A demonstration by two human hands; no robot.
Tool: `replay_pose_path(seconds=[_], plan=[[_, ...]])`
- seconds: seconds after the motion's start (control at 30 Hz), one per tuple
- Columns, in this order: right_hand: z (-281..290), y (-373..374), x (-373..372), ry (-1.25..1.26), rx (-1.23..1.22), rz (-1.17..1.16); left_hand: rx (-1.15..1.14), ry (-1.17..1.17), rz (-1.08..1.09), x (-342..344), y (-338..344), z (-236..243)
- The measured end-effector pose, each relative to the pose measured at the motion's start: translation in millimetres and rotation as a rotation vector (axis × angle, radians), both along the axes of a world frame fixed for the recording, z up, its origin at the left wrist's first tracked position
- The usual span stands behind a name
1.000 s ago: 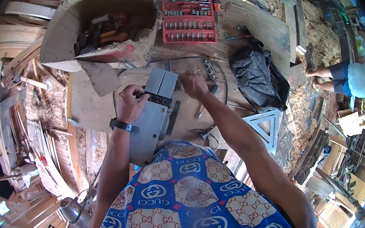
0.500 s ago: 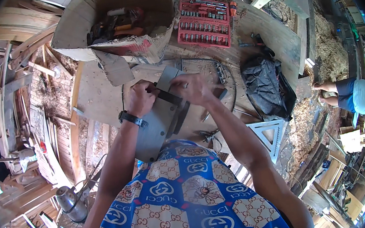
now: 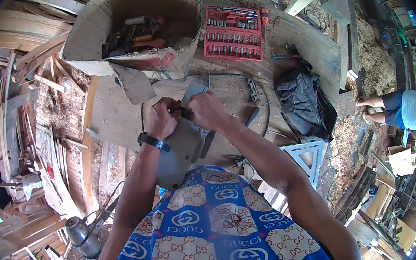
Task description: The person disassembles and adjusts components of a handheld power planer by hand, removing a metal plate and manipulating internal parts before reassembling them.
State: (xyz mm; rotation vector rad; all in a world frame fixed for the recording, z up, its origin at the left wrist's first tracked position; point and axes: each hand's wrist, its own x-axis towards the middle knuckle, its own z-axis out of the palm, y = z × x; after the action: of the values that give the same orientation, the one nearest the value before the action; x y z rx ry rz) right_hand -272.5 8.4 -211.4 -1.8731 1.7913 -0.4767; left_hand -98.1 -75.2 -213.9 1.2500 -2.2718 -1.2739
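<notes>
A long grey metal plate point(image 3: 176, 156) with dark round holes lies in front of me, its near end close to my shirt. Over its far part my left hand point(image 3: 165, 119), with a dark watch on the wrist, is closed in a pinch on a dark strip point(image 3: 177, 110), mostly covered by the fingers. Right beside it, almost touching, my right hand point(image 3: 207, 110) is curled closed above the plate; what its fingers hold is hidden. Along the plate's right side runs a dark metal bar point(image 3: 202, 145).
Beyond my hands stands an open cardboard box point(image 3: 80, 47) of tools, beside a red socket set case point(image 3: 231, 34). To the right lie a black bag point(image 3: 303, 99) and a triangular square point(image 3: 308, 158). A cable point(image 3: 267, 100) loops over the wooden worktop point(image 3: 113, 107). A person point(image 3: 411, 112) is at far right.
My right hand has moved left and slightly down, closing up against the left hand. The dark strip, plainly visible across the plate before, is now mostly covered by my fingers.
</notes>
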Motion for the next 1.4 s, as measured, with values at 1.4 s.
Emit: replay_pose_path(seconds=[1.4], plan=[[-78, 28, -332, 0.645, 0.322, -0.326, 0.046, 0.031, -0.188, -5, 2, 5]])
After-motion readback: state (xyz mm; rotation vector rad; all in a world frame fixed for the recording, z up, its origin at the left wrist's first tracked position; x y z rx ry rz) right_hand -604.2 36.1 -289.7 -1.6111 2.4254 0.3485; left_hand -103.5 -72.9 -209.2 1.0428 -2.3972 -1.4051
